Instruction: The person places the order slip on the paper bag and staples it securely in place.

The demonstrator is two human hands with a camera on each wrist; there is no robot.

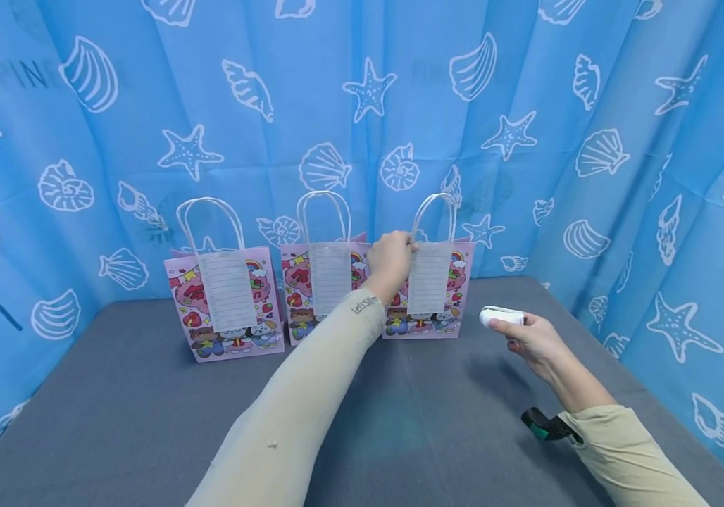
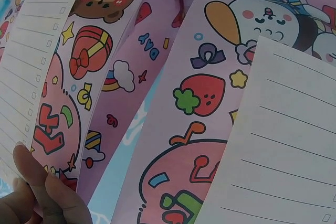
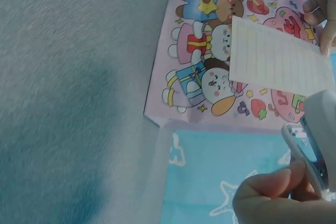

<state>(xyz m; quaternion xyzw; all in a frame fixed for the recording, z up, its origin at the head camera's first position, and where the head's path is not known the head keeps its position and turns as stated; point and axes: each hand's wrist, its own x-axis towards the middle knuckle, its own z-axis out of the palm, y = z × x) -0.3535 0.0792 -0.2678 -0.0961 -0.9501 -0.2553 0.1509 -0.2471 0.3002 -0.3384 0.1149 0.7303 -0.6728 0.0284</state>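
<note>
My left hand [image 1: 392,260] pinches the top edge of a white lined sheet [image 1: 428,282] against the front of the rightmost pink gift bag [image 1: 460,271], just below its white handle. In the left wrist view, a fingertip of that hand lies on the lined sheet [image 2: 31,66] near its edge. My right hand [image 1: 538,341] holds a small white stapler [image 1: 501,315] in front and to the right of that bag. In the right wrist view the stapler [image 3: 320,129] has its jaws apart, close to the sheet's top end, and the thumb grips its underside.
Two matching cartoon bags stand to the left, the middle bag [image 1: 298,282] and the left bag [image 1: 181,282], each with a lined sheet on its front. All stand on a grey cloth-covered table [image 1: 115,408]. A blue shell-print curtain [image 1: 400,91] hangs behind and at the sides.
</note>
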